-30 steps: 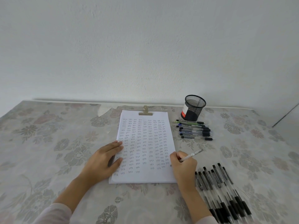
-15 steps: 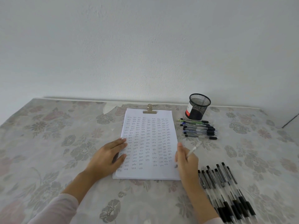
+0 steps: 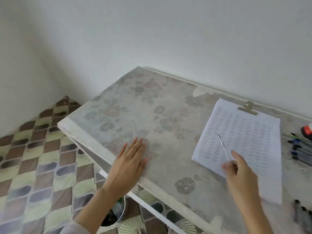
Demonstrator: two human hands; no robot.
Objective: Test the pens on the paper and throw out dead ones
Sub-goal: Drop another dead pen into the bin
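The person's right hand [image 3: 239, 173] is pinching a clear-barrelled pen [image 3: 223, 146] by one end between thumb and fingertips, the other fingers loosely curled. The pen is slanting up and to the left over the lower left part of the paper [image 3: 253, 132], and I cannot tell whether it is touching the sheet or hanging just above it. The sheet is lying on the counter [image 3: 152, 107] under a brass bulldog clip [image 3: 247, 108], and it is covered in rows of small test marks.

The left hand [image 3: 130, 159] is lying flat on the counter near its front edge, fingers straight and together, holding nothing. Below it, on the tiled floor [image 3: 42, 149], a round metal bin [image 3: 120, 211] is standing partly under the counter and half hidden by the left forearm. There is something dark inside it.

A row of capped pens [image 3: 300, 149] is lying just right of the paper, and another bunch [image 3: 302, 215] is showing at the bottom right corner.

To my eye this looks like the throwing-out step: the pen in hand is pointing away from the marks, and the view is taking in the bin. The next move calls for bringing the pen across, past the counter edge and the left arm, and letting go squarely over the bin's mouth.
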